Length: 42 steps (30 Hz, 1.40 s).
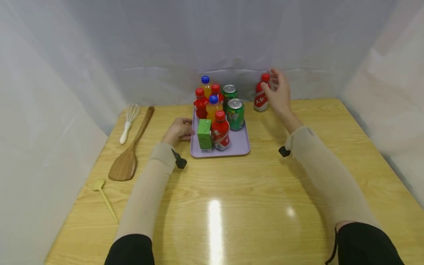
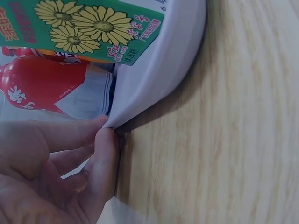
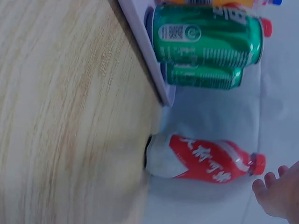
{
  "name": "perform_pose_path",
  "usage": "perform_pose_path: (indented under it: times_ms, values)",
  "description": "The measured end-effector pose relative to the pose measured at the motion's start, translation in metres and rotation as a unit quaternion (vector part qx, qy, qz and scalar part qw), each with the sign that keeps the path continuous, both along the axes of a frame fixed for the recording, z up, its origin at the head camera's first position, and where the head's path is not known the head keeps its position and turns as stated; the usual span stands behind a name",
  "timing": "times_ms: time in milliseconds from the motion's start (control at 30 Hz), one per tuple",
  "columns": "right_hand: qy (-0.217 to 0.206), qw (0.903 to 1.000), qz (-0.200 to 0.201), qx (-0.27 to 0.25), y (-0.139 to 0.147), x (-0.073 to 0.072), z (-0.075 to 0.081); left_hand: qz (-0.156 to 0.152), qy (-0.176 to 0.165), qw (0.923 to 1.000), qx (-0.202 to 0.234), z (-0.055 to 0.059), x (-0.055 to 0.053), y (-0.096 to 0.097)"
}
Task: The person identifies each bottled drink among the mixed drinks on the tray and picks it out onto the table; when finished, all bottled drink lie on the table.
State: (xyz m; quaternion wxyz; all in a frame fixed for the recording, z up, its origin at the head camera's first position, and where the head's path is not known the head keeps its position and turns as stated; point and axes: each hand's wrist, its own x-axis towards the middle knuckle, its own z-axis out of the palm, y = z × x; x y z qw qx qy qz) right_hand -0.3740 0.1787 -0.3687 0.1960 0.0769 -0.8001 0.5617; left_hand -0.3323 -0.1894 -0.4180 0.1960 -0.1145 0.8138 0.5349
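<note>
A lilac tray [image 1: 239,144] stands at the back of the table, holding several drinks. My left hand [image 1: 179,130] is at its left side, thumb and finger pinching the rim [image 2: 145,95]. Nearest that hand on the tray are a green drink carton [image 1: 204,136] with yellow flowers and a red bottle [image 2: 44,84] with a white base. Right of the tray, another red bottle [image 1: 261,99] stands upright on its own. My right hand [image 1: 279,92] is beside its cap, fingers spread; the right wrist view shows a small gap between fingertips and cap.
Also on the tray are two green cans [image 1: 236,117], orange drink bottles with blue caps [image 1: 213,99] and more red bottles. A whisk [image 1: 129,121], a wooden spatula [image 1: 124,163] and a yellow spoon [image 1: 105,197] lie at the left. A white curtain [image 1: 159,44] hangs behind.
</note>
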Motion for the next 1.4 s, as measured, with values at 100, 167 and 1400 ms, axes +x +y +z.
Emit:
perform_pose_path:
  times_ms: [100,167,1400]
  values:
    - [0.035,0.9991,0.024,0.004,-0.008,0.009,0.005,-0.002,0.000,1.0000,-0.004,0.001,-0.001,-0.001]
    - [0.061,0.9971,0.043,0.014,-0.014,0.015,0.007,-0.002,0.001,1.0000,-0.002,-0.001,-0.002,-0.001]
    - [0.147,0.9163,0.216,0.303,-0.084,0.076,-0.036,0.002,0.008,1.0000,-0.001,-0.007,-0.001,-0.011]
